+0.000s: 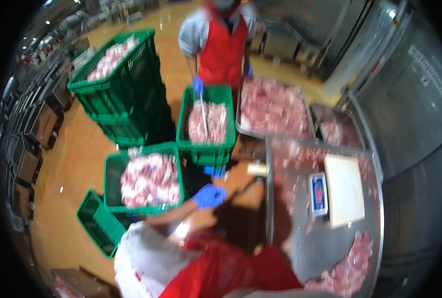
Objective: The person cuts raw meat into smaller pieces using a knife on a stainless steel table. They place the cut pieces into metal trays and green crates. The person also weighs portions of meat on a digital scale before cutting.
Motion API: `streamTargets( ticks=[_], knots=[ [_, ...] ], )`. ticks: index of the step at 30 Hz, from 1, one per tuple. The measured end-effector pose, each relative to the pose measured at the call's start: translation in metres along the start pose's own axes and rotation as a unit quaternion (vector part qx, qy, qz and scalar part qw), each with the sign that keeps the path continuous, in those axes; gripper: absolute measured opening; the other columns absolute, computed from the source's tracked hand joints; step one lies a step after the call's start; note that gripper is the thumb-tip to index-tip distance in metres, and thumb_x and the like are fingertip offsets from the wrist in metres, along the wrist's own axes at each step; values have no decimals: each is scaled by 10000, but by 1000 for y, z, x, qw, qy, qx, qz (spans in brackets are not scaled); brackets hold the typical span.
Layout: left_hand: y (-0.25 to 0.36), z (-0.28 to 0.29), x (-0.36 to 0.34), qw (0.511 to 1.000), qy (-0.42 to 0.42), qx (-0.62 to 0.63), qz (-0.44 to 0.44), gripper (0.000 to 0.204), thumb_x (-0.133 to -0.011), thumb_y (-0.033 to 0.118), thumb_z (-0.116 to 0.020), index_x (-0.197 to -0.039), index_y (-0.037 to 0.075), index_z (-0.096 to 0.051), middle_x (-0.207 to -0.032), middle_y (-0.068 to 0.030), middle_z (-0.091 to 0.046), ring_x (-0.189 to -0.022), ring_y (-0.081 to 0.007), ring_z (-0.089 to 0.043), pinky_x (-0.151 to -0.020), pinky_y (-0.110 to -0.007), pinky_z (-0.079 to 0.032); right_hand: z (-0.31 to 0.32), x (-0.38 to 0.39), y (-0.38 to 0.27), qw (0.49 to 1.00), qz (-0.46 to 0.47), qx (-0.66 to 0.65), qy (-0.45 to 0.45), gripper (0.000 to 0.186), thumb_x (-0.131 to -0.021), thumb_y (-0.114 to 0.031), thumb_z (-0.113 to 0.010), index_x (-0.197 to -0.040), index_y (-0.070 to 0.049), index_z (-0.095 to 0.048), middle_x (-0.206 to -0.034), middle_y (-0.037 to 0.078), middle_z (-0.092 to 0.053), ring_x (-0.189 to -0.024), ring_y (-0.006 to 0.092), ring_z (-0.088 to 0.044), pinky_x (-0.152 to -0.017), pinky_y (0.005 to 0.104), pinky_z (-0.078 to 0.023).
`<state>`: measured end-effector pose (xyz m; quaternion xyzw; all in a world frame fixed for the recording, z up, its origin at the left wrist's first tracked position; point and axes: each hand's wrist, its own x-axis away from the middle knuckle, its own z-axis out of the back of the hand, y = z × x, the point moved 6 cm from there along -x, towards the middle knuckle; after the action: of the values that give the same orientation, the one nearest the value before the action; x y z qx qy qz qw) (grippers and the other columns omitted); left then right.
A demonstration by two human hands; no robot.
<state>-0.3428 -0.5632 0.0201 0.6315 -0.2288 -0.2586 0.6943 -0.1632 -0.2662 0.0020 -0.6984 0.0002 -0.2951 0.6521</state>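
My left hand (209,196), in a blue glove, reaches out from a white sleeve in the middle of the view. It is over the floor, just right of a green crate (112,191) filled with pale pink meat pieces (150,180). Its fingers are blurred, and I cannot make out whether anything is in them. My right hand is out of view. To the right stands a steel table (300,243) with a white cutting board (344,191), a small blue-framed scale (318,194) and a heap of meat (347,268) at its near end.
Across from me, a person in a red apron (223,52) holds a long thin rod (204,116) over another green crate (231,99) of meat. Stacked green crates (126,99) stand left; a tilted crate (99,223) lies nearer. A meat-filled tray (275,109) adjoins the table.
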Motion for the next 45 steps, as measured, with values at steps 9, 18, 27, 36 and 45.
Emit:
streamTargets(
  ticks=[9, 18, 27, 36, 45],
  knots=[
    [71, -101, -9, 966, -80, -238, -60, 174, -856, 153, -661, -1004, 65, -679, -918, -111, -700, -858, -250, -680, -801, -363, -545, 207, 135, 81, 958, -13, -144, 250, 225, -1019, -251, -541, -1068, -43, -612, -921, 30, -591, -838, 145, -560, -773, 296, -457],
    [97, -338, -9, 922, -371, -111, -1, 257, -884, -6, -624, -1137, 30, -652, -1082, -85, -671, -1036, -187, -633, -888, -322, -532, 354, 341, 186, 841, 40, -260, 473, 211, -1019, -249, -549, -1034, -51, -620, -875, 22, -595, -795, 137, -568, -736, 292, -467],
    [59, -587, 10, 852, -510, -53, 104, 665, -896, 88, -684, -1458, 18, -337, -1379, -154, -506, -1302, -247, -465, -1084, -371, -403, 379, 410, 191, 734, 121, -428, 513, 201, -1015, -258, -563, -1010, -61, -603, -835, 4, -586, -718, 128, -576, -649, 286, -482],
    [72, -773, 5, 849, -494, -17, 187, 553, -898, 285, -702, -1339, -3, -532, -1255, -134, -615, -1126, -212, -589, -964, -341, -483, 437, 380, 176, 810, 135, -345, 455, 197, -1031, -220, -502, -1070, -59, -609, -942, 10, -609, -831, 121, -561, -790, 268, -458],
    [22, -733, 38, 736, -552, 12, 391, 424, -931, 337, -601, -1218, 27, -637, -1133, -80, -685, -1031, -196, -650, -904, -336, -526, 401, 387, 171, 825, 63, -344, 444, 157, -1016, -167, -538, -1051, -55, -642, -857, -43, -581, -785, 63, -517, -727, 225, -443]
  ],
)
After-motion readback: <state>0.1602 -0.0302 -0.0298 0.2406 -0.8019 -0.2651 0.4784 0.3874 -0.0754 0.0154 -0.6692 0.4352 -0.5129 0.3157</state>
